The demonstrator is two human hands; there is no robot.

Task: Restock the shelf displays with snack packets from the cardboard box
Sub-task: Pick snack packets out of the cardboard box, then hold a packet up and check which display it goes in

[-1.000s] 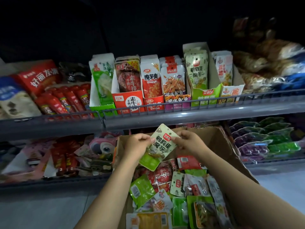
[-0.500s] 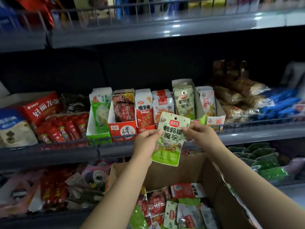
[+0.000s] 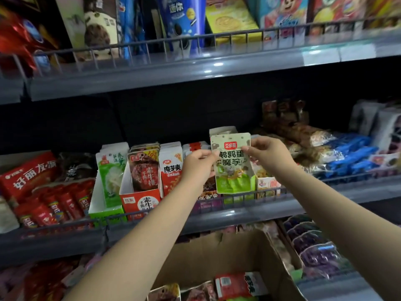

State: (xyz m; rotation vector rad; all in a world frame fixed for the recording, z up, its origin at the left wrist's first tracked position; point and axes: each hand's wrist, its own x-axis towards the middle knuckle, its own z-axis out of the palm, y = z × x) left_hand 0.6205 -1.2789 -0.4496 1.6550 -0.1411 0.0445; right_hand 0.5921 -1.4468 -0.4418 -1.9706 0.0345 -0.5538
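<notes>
I hold a green-and-white snack packet upright in front of the middle shelf. My left hand pinches its left edge and my right hand pinches its right edge. The packet hangs just before a white display carton at the shelf's wire rail, hiding most of it. Below, the open cardboard box shows several more packets, red ones among them.
Display cartons of red and green packets stand left of my hands. Red bags lie far left, blue and brown packs right. A wire rail edges the shelf. An upper shelf of biscuit boxes overhangs.
Both hands have lifted the packet from above the cardboard box up and to the right, level with the middle shelf's cartons. My view has tilted upward, bringing the top shelf into sight.
</notes>
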